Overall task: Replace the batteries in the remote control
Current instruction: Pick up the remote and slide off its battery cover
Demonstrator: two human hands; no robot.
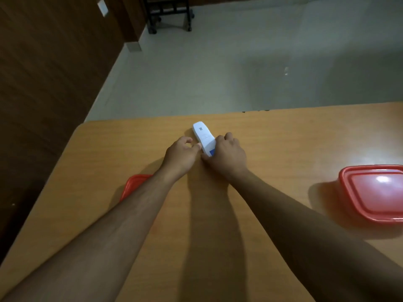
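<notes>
A white remote control (202, 136) lies back-side up on the wooden table (283, 136), near its far edge, pointing away and slightly left. A small label shows near its far end and a blue patch at its near end. My right hand (226, 155) wraps over the near end of the remote and grips it. My left hand (182, 153) rests just left of the remote, fingers curled, thumb tip touching the remote's left side. No loose batteries are visible.
A red-lidded plastic container (375, 192) sits at the table's right side. Another red lid or container (134, 184) peeks out from under my left forearm. Beyond the far table edge lies pale floor, with a wooden wall on the left and a dark wheeled cart (168, 14) far back.
</notes>
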